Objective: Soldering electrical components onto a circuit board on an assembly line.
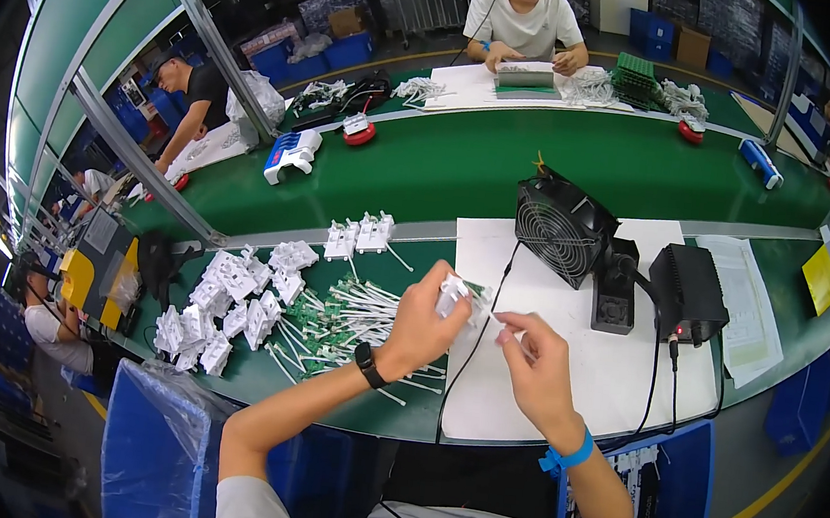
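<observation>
Left hand (421, 328): the fingers pinch a white housing (453, 297), held above the white sheet (483, 405) on the table (425, 257). Right hand (540, 363): thumb and index finger are drawn together at a thin white piece beside that housing; blur prevents confirming whether it is gripped. A greenish part shows at the housing's far side, its seating unclear.

Step in hand, as judged: two-handed fitting work on one housing, the left steadying, the right manipulating. The next move calls for a firm left hold and fine right fingertip alignment, without straining the thin piece.

Just left of the hands lie green circuit boards with white leads (366, 316), loosely heaped. Beyond them stands a pile of white housings (223, 285). To the right, a black fan (560, 228) and a black box (688, 293) are noted, both clear of the hands.
</observation>
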{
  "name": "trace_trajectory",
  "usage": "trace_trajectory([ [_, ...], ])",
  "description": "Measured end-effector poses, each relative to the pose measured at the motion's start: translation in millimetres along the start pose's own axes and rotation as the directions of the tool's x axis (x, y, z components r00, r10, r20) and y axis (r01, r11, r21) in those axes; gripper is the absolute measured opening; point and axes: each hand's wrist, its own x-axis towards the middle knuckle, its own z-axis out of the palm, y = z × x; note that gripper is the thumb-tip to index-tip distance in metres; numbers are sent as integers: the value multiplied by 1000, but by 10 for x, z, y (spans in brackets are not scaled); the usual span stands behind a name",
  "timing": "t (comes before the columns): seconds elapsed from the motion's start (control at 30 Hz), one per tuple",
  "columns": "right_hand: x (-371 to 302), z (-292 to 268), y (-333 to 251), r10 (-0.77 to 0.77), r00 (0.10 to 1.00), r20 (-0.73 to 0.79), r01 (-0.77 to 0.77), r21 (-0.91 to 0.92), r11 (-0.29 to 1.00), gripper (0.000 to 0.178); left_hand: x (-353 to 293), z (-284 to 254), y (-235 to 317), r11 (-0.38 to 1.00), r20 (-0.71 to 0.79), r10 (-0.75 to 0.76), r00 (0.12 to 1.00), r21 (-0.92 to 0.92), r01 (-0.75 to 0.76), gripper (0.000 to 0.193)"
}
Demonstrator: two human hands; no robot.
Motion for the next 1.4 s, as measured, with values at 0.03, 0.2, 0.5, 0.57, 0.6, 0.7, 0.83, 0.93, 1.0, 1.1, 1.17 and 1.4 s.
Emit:
trace_trajectory([
  [0.03, -8, -36, 16, 51, 994, 101, -52, 6, 999, 31, 37, 23, -56, 1000, -36, -32, 999, -2, 32, 19],
  [0.2, -58, 93, -146, -292, 950, 112, 312, -291, 905, 25, 128, 336, -20, 900, 42, -236, 971, -367, 235, 22],
  [0.5, -74, -528, 246, -7, 1000, 9, 8, -168, 986, 27, 84, 171, -218, 919, 284, -270, 920, -210, 335, 17],
  [0.57, 1, -797, 327, 315, 945, -86, -304, 127, 944, 28, 53, 143, -331, 880, 313, -341, 886, -226, 418, 17],
  [0.6, 56, -900, 408, 343, 925, -166, -324, 128, 937, 33, 56, 142, -389, 882, 355, -337, 872, -206, 425, 24],
  [0.7, 246, -1081, 560, 221, 860, -459, -198, 98, 975, 43, 15, 206, -263, 839, 373, -345, 861, -288, 461, 37],
  [0.83, 478, -1272, 549, 86, 866, -492, -158, -107, 982, 46, 1, 309, -216, 812, 527, -331, 783, -264, 521, 53],
  [0.93, 588, -1285, 652, 5, 914, -405, -137, -297, 945, 28, 18, 346, -255, 803, 555, -334, 762, -255, 538, 55],
  [1.0, 574, -1282, 672, -187, 870, -456, -33, -432, 901, 17, 23, 433, -313, 801, 563, -304, 769, -286, 526, 56],
  [1.1, 575, -1279, 826, -339, 809, -481, 30, -542, 840, 20, 51, 552, -309, 902, 470, -265, 842, -188, 388, 60],
  [1.17, 571, -1199, 814, -299, 823, -483, -13, -543, 839, 20, 94, 588, -259, 874, 479, -359, 801, -127, 468, 64],
  [1.4, 670, -1187, 1065, -385, 771, -507, 43, -562, 826, 16, 130, 669, -252, 848, 452, -377, 809, -183, 497, 55],
])
